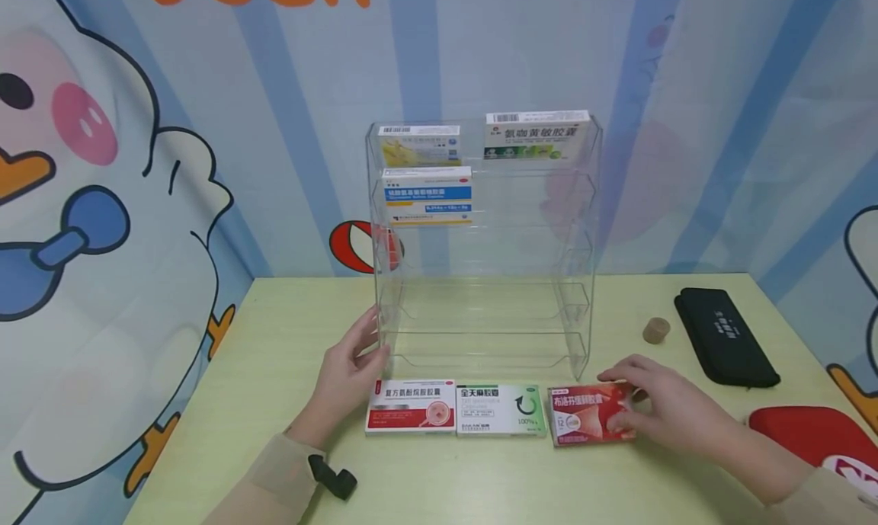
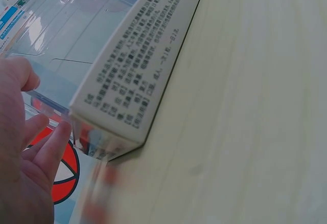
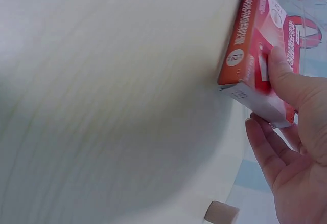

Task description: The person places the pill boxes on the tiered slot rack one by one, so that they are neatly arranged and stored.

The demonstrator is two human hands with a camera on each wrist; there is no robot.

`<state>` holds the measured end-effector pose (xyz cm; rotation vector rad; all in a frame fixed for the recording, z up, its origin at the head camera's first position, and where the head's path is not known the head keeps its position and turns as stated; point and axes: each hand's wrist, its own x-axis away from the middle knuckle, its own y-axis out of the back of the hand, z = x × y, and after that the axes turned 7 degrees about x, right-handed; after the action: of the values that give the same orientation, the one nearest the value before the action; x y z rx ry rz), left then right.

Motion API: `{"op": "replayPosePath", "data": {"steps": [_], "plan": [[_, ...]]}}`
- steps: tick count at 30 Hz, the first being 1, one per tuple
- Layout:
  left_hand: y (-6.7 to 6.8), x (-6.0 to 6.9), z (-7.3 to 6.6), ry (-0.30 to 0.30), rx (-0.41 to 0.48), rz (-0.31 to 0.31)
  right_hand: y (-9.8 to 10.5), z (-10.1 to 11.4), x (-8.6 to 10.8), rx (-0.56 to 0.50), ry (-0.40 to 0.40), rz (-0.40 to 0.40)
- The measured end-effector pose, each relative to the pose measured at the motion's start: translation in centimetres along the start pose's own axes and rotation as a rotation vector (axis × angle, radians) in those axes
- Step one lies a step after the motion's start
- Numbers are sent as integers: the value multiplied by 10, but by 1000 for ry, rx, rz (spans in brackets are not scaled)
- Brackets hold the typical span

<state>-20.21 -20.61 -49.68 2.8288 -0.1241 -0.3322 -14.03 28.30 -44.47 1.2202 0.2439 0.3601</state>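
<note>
A clear tiered rack (image 1: 480, 346) stands on the table, and the left hand (image 1: 353, 369) touches its lower left side, thumb and fingers around the edge in the left wrist view (image 2: 38, 127). The right hand (image 1: 675, 411) pinches the right end of a red box (image 1: 586, 414), thumb on its printed face in the right wrist view (image 3: 291, 86). Left of it, a green-white box (image 1: 501, 411) and a red-white box (image 1: 411, 407) lie side by side before the rack. A yellow box (image 1: 421, 146) and a white-green box (image 1: 535, 136) sit in the top tier, a blue-white box (image 1: 427, 197) below.
A brown cork-like piece (image 1: 656, 330) and a black case (image 1: 727, 336) lie right of the rack. A red item (image 1: 816, 437) is at the right edge, partly behind the right forearm. A printed backdrop (image 1: 309, 129) hangs behind the table (image 1: 295, 304).
</note>
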Motion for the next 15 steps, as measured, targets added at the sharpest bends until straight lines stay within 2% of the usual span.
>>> {"op": "replayPosePath", "data": {"steps": [9,15], "plan": [[0,0,-1,-5,3,4,15,7,-2,-50,34,-1],[0,0,-3,-6,-4,5,33,12,-5,-54,71,-90]]}}
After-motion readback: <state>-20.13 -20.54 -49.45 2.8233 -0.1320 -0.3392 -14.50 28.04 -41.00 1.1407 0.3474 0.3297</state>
